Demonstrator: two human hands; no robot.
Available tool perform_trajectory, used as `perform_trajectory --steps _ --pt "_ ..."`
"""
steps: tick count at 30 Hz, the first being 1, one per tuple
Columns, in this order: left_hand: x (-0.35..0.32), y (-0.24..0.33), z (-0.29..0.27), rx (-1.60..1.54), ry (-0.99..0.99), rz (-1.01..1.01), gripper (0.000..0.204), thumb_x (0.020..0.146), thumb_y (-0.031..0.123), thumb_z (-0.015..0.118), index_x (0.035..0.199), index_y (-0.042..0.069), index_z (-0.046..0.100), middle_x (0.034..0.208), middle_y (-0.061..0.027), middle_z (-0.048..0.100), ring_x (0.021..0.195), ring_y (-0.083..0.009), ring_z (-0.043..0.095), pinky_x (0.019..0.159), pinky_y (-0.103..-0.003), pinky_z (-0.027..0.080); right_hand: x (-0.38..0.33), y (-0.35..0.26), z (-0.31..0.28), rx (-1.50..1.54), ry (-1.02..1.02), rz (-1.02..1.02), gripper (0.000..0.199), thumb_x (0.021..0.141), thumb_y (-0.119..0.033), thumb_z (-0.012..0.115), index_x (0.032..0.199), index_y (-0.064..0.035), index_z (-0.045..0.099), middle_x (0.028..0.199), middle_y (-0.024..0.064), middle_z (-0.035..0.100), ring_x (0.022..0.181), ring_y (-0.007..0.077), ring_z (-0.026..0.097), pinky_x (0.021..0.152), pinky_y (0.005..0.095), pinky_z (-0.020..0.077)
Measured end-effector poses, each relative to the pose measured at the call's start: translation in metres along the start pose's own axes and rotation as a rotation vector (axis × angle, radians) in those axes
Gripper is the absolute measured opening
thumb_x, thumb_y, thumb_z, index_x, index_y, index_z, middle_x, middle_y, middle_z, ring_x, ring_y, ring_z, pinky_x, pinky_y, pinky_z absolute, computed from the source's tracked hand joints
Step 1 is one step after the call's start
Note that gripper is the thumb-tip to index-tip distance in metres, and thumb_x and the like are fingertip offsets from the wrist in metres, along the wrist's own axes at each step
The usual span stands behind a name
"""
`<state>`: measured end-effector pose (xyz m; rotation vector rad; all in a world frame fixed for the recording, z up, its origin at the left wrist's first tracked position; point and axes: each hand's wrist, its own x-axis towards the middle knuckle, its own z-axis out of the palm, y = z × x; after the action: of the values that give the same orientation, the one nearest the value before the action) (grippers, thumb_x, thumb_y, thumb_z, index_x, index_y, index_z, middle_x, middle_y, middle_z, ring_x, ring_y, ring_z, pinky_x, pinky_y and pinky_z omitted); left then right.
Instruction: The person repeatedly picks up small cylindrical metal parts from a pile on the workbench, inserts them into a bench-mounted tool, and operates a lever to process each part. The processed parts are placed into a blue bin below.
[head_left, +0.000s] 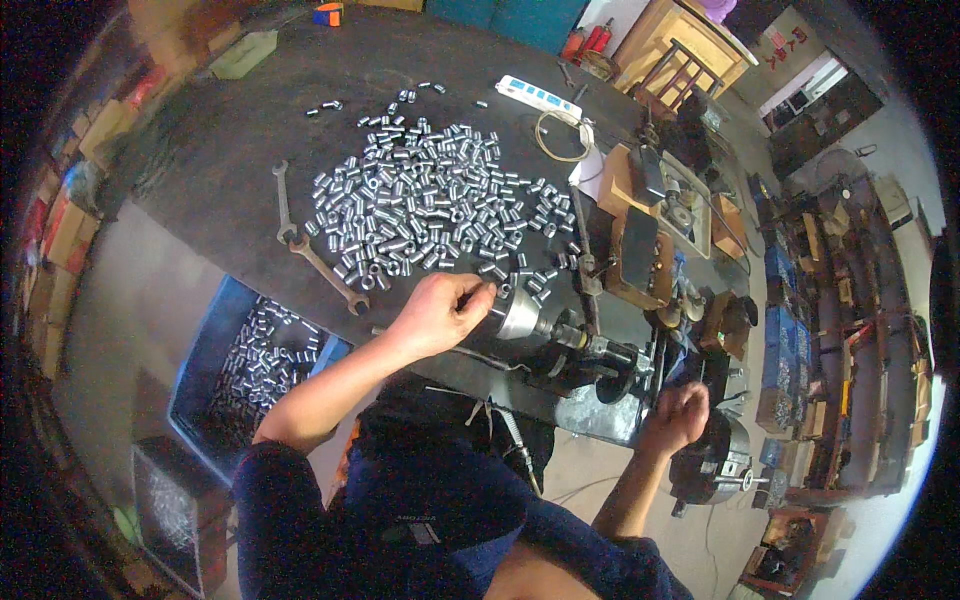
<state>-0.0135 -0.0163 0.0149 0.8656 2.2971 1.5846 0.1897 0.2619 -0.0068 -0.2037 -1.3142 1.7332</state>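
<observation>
Pinching a small metal sleeve [497, 291] at the chuck [520, 314], left hand [440, 312] fingers closed; right hand [678, 415] fisted near right, contents unclear.

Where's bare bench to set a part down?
Free: dark bench top left of the two wrenches, and the far strip behind the pile beside the power strip. Crowded: metal sleeves mid-bench, and the chuck by the left hand.
</observation>
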Motion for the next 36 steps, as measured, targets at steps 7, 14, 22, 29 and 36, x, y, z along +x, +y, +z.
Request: perform_trajectory --steps 7,14,22,29,36 --pt "-0.017 -0.038 -0.034 0.085 0.124 -0.145 0.03 0.084 0.022 0.048 0.066 -0.002 0.052 0.05 -0.0079 0.044 0.045 -0.0133 0.041 0.044 -0.031 0.034 -0.011 0.098 -0.084 -0.141 0.208 0.323 0.025 0.081 -0.026 0.048 0.076 -0.0033 0.057 0.053 -0.0028 0.041 0.045 0.0051 0.04 0.033 0.02 0.0279" --pt "-0.104 -0.125 -0.106 0.27 0.494 -0.417 0.03 0.081 0.022 0.05 0.069 -0.005 0.052 0.053 -0.018 0.049 0.047 -0.0219 0.049 0.048 -0.036 0.037 0.067 0.065 0.002 -0.327 0.085 -0.051 0.015 0.082 -0.004 0.043 0.081 0.0017 0.057 0.057 -0.0013 0.043 0.044 0.0042 0.038 0.036 0.017 0.0276" --pt "-0.192 -0.174 -0.144 1.013 0.14 -0.533 0.019 0.073 0.019 0.054 0.074 0.0 0.057 0.071 -0.0211 0.057 0.067 -0.0334 0.057 0.061 -0.041 0.044 -0.005 -0.009 0.02 -0.151 0.039 -0.119 0.023 0.08 -0.023 0.044 0.075 -0.0006 0.049 0.056 -0.0018 0.034 0.044 0.0034 0.027 0.037 0.0164 0.0199" --pt "-0.047 -0.068 -0.055 0.64 0.126 -0.005 0.016 0.074 0.019 0.052 0.08 0.005 0.057 0.073 -0.0162 0.057 0.07 -0.0338 0.057 0.061 -0.043 0.045 -0.042 0.041 -0.029 -0.077 0.108 0.225 0.024 0.08 -0.024 0.052 0.079 -0.0001 0.053 0.057 -0.004 0.039 0.044 0.0037 0.032 0.036 0.0174 0.0235" --pt "0.047 -0.058 0.061 0.631 -0.292 0.151 0.029 0.07 0.018 0.052 0.095 0.002 0.052 0.073 -0.0155 0.059 0.069 -0.0309 0.059 0.06 -0.041 0.045 -0.018 0.069 -0.02 -0.115 0.263 0.313 0.011 0.078 -0.009 0.045 0.078 -0.0012 0.053 0.061 -0.0026 0.043 0.046 0.0052 0.037 0.04 0.0173 0.0288"
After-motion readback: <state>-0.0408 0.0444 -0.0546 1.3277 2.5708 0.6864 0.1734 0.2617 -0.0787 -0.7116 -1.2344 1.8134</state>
